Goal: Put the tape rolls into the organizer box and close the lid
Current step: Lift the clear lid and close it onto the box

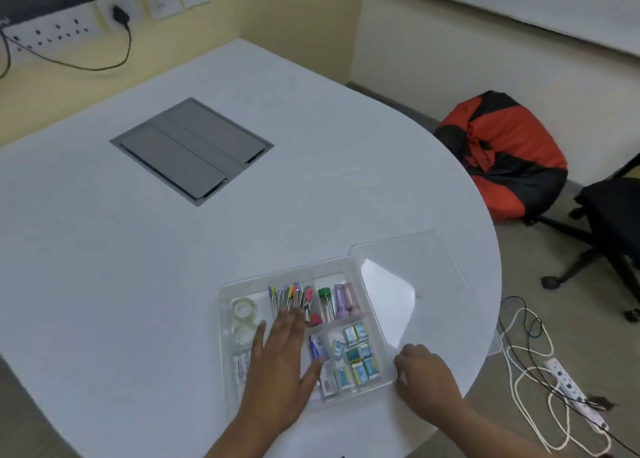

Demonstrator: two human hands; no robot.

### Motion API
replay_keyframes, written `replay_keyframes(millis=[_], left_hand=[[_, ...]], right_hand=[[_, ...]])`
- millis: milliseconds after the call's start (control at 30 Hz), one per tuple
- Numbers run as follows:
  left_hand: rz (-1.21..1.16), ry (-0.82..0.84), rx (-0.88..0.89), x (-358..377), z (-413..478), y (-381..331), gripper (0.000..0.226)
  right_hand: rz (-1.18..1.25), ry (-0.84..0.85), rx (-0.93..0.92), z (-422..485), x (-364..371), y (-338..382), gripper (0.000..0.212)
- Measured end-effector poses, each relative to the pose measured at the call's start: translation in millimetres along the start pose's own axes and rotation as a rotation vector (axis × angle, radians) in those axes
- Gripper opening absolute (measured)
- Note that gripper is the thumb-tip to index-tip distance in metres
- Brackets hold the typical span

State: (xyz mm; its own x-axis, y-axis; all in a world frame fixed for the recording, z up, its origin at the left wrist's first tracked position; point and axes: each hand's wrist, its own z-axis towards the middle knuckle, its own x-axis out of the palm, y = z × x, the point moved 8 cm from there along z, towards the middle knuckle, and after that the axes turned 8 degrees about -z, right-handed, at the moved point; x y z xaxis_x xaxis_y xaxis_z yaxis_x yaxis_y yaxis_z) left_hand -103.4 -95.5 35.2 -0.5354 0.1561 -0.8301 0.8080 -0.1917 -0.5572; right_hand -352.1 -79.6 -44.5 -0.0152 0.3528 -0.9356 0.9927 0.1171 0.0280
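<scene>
Since both tape rolls already lie in the organizer box at lower centre, the flat, empty left hand should steady it while the right hand, curled at the lower-right rim, swings the lid closed squarely; its grasp is unclear.

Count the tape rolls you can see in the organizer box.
2, both in the far-left compartment of the organizer box: a larger tape roll at the far end, a smaller tape roll just nearer. The left hand may hide others.

Glossy clear plastic organizer box and lid; smooth matt table.
</scene>
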Motion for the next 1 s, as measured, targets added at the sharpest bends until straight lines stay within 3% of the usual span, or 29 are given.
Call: replay_keyframes(millis=[100,200,367,567,700,800,1000], left_hand=[[-0.004,0.009,0.006,8.5,10.3,-19.6,0.072],[-0.032,-0.016,0.000,7.1,19.0,-31.6,0.073],[-0.037,-0.041,0.023,0.2,33.6,-48.2,0.071],[0.011,-0.141,-0.007,-29.1,54.7,-53.5,0.072],[-0.026,-0.259,-0.055,-71.8,63.0,-43.4,0.073],[-0.181,-0.376,-0.169,-105.3,59.7,-25.2,0.073],[-0.532,-0.478,-0.371,-135.1,37.2,25.9,0.062]], right_hand=[[0.014,-0.114,0.018,5.7,-15.3,-6.1,0.004],[0.244,-0.379,0.131,4.2,-50.1,-34.0,0.020],[0.488,-0.614,0.192,14.4,-115.5,-76.1,0.040],[0.842,-0.890,0.152,22.8,-206.8,-109.5,0.039],[1.198,-0.881,-0.098,23.0,-252.8,-90.6,0.030],[1.340,-0.822,-0.242,23.7,-277.8,-72.7,0.039],[1.526,-0.649,-0.252,37.6,-282.0,-39.9,0.033]])
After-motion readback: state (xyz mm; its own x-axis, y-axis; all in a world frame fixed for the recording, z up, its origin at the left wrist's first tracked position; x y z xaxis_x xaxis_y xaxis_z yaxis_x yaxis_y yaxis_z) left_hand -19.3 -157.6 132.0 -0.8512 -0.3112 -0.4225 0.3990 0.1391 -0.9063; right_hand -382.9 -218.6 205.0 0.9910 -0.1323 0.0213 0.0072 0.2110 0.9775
